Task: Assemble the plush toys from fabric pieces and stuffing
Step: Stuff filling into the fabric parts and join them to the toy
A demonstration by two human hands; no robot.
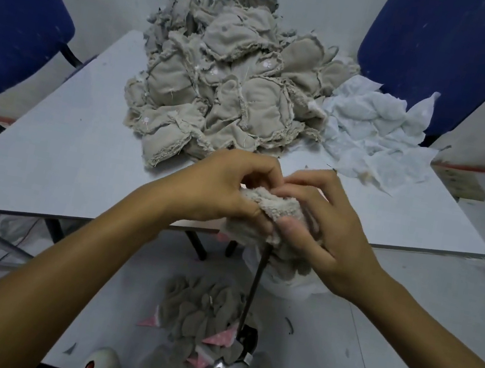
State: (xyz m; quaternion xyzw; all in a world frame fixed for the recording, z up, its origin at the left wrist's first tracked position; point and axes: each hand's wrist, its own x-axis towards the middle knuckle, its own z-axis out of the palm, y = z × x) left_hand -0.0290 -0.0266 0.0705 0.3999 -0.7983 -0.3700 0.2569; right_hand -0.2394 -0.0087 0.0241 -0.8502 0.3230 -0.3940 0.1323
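Turning a fuzzy beige fabric piece [265, 210] over the near edge of the bench [61, 158], the person works it with both hands: the left hand [224, 187] pinches its left side, fingers curled into the cloth, and the right hand [318, 226] grips its right side with the thumb pressed on the pile. A dark thin rod [252, 292] runs from under the piece down toward a metal fitting on the floor; its exact use is not clear, though it looks like a turning or stuffing aid.

Most of the work seems to lie ahead. Behind the hands, a large heap of beige sewn pieces [220, 82] sits on the bench, flat and seam-side out. To the right of that heap lies a smaller spread of pale blue pieces [373, 132]. Below the hands, on the floor, a few grey pieces with pink parts [203, 323] have gathered, seemingly already turned.

The bench is pale grey and scuffed. Blue chairs [451, 58] stand on either side of the heap, and the floor is littered with lint.
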